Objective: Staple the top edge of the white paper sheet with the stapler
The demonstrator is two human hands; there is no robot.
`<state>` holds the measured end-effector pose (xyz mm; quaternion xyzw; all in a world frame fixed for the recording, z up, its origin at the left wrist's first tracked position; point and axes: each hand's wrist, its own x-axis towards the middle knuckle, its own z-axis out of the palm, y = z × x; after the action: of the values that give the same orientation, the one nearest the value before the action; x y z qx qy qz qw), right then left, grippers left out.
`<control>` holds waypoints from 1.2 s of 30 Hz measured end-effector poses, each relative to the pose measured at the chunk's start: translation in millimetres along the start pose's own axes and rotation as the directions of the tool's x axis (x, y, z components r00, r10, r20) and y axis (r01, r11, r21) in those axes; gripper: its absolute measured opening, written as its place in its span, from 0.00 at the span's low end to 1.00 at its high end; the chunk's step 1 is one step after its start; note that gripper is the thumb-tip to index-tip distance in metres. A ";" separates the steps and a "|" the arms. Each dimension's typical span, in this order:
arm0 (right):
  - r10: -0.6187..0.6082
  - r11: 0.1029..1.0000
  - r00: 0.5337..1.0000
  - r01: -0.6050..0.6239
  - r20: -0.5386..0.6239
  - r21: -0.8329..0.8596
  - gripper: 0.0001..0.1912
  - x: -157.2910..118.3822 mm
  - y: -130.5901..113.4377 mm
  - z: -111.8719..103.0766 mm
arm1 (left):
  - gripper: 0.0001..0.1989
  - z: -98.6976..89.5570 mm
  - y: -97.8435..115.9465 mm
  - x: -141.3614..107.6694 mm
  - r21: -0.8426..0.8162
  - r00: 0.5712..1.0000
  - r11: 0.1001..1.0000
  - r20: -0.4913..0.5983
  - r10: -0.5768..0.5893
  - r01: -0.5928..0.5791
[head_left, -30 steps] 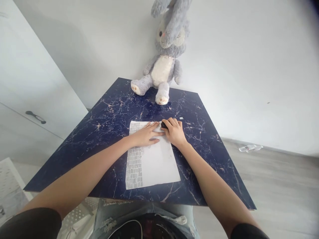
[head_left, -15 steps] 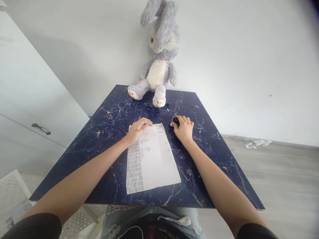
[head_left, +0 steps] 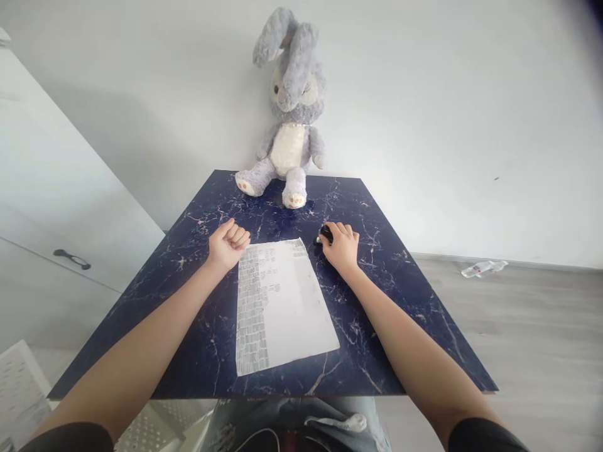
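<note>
A sheet of paper, with rows of grey marks down its left side and small print near the top, lies flat on the dark blue marbled table. By its top left corner is my left hand, fingers curled into a loose fist, with nothing showing in it. To the right of the sheet, my right hand is closed around a small black object with a lighter tip at its left end. My fingers cover most of that object, so its kind is unclear.
A grey plush rabbit sits at the table's back edge against the wall. White cabinet doors with a dark handle stand to the left. On the floor at right lies a clear plastic wrapper. White perforated racks show below left.
My left hand has come off the top of the paper to its left corner and curled its fingers. My right hand keeps its hold on the black object. The view has shifted slightly.
</note>
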<state>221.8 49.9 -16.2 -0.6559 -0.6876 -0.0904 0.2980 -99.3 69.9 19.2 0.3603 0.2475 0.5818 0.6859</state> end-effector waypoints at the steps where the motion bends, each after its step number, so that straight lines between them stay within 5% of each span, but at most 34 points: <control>1: 0.002 1.000 1.000 -0.002 -0.003 0.008 0.16 0.1 0.1 0.1 | 0.33 -1.8 0.4 1.1 -0.010 1.000 1.000 -0.008 -0.001 0.001; 18: 0.006 1.000 1.000 -0.006 -0.007 0.023 0.15 1.0 0.1 0.1 | 0.31 -1.0 -12.3 3.0 0.147 0.981 0.989 0.194 -0.004 -0.025; 31: 0.016 1.000 0.999 -0.015 0.047 -0.028 0.17 0.7 -2.3 -3.0 | 0.31 0.3 -15.3 2.8 0.240 0.979 0.966 0.198 0.045 -0.093; 36: -0.071 0.997 0.992 0.069 -0.100 -0.028 0.25 -5.6 -21.1 -19.3 | 0.31 0.4 -16.1 2.3 0.253 0.980 0.957 0.168 0.104 -0.145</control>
<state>207.0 32.5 2.0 -0.6296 -0.6930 -0.1423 0.3210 -88.6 71.1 7.1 0.5069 0.2461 0.5564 0.6106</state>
